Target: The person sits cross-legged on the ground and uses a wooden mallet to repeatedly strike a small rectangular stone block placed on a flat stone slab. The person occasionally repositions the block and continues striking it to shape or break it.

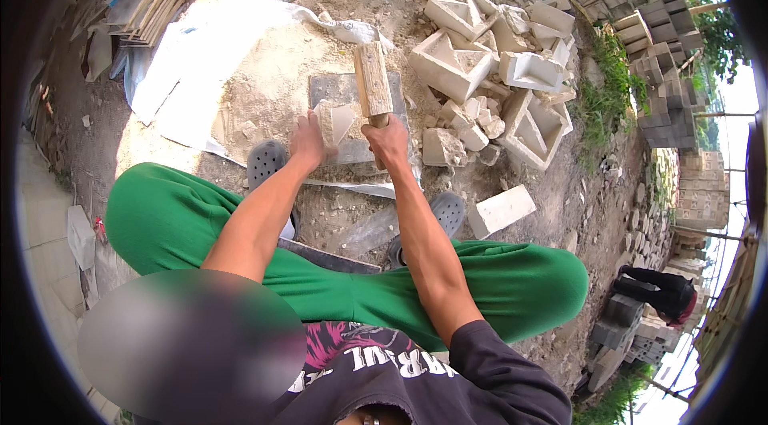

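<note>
My right hand (387, 142) is closed round the handle of a wooden mallet (372, 79), whose worn, blocky head points away from me. My left hand (307, 140) grips the near left side of a pale, broken stone-like piece (342, 120). That piece rests on a dark grey slab (323, 89) on the ground between my feet, just left of the mallet. Crumbs and dust lie over the slab and around it. The fingertips of my left hand are partly hidden against the piece.
Hollow pale blocks (452, 63) and rubble (472, 123) are heaped to the right. One pale block (502, 211) lies by my right shoe (446, 214). A white sheet (228, 41) spreads at the left, near stacked boards (148, 1). Another person (660, 289) bends at the far right.
</note>
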Tool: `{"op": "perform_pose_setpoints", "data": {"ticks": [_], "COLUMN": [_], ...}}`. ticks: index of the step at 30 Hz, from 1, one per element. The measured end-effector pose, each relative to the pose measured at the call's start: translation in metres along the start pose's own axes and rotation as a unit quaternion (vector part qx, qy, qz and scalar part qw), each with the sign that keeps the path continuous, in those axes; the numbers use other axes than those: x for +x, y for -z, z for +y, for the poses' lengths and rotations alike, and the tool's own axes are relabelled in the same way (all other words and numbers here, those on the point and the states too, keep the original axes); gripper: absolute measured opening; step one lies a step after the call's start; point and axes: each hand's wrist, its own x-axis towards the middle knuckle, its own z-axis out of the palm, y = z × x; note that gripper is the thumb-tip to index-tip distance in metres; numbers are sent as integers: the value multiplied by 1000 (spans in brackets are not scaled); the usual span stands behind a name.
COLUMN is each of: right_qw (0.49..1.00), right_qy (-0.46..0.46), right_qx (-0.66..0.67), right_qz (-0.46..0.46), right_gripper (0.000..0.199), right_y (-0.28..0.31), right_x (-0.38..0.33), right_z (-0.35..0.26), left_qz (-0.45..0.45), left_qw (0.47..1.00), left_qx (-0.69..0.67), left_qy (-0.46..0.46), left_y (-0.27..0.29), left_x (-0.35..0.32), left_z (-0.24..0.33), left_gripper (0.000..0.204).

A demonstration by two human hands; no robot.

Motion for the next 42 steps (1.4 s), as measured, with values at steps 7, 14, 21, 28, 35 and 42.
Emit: {"op": "perform_pose_setpoints", "data": {"ticks": [7, 14, 21, 28, 35, 42], "right_qw": [994, 988, 999, 972, 998, 984], "right_qy": [-49, -115, -23, -190, -29, -144], "right_qx": [-70, 23, 24, 14, 46, -22], "right_qz": [-73, -101, 6, -136, 12, -102], "right_gripper": [41, 34, 26, 34, 37, 37], "right_y": [-10, 5, -13, -7, 20, -16], "right_x": [-5, -8, -3, 2, -14, -16], "right_z": [23, -9, 3, 12, -51, 37], "left_qz": [17, -1, -10, 4, 18, 2], "left_qw": [1000, 1000, 999, 1000, 999, 999], "left_qx": [-2, 3, -8, 14, -22, 42], "left_qy": [3, 29, 32, 6, -17, -29], "left_y": [-12, -1, 0, -8, -7, -6], "left_x": [2, -2, -6, 1, -5, 8], "left_z": [-2, -1, 3, -4, -12, -5], "left_gripper": [109, 111, 110, 112, 112, 114]}}
